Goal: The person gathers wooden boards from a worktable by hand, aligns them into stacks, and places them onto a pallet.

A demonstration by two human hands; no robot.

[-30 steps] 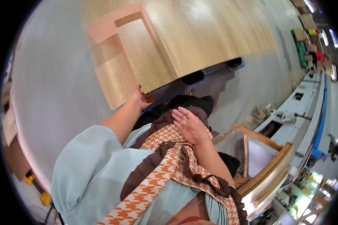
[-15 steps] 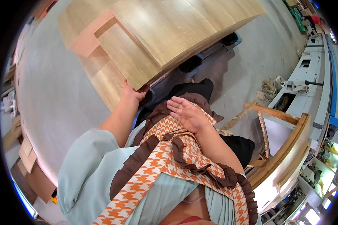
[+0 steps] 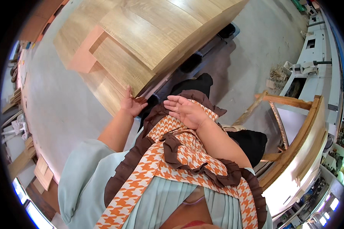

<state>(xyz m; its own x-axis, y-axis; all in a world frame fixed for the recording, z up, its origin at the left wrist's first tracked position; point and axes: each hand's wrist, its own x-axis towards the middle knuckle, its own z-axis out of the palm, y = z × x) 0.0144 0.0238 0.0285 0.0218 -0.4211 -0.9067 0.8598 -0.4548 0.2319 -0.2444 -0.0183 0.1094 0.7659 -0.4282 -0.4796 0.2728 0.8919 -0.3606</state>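
My left hand (image 3: 132, 104) is at the near corner of a stack of wood-grain boards (image 3: 149, 36), palm turned up and fingers spread. It holds nothing; whether a fingertip still touches the board edge I cannot tell. My right hand (image 3: 185, 111) hovers in front of my orange-and-white checked apron (image 3: 172, 149), palm up, fingers stretched and nothing in them. A pinkish, L-shaped sheet (image 3: 84, 63) lies on the stack beside a narrower top board (image 3: 122, 57).
The boards rest on a dark blue pallet (image 3: 202, 57). To my right stands a wooden frame (image 3: 294, 152) with white panels, and beyond it a long pale machine (image 3: 311, 57). Wood offcuts (image 3: 44, 171) lie at the left. A pile of shavings (image 3: 279, 74) sits by the machine.
My left hand has let go of the board corner and turned palm up with its fingers spread. My right hand has shifted slightly left, still open.
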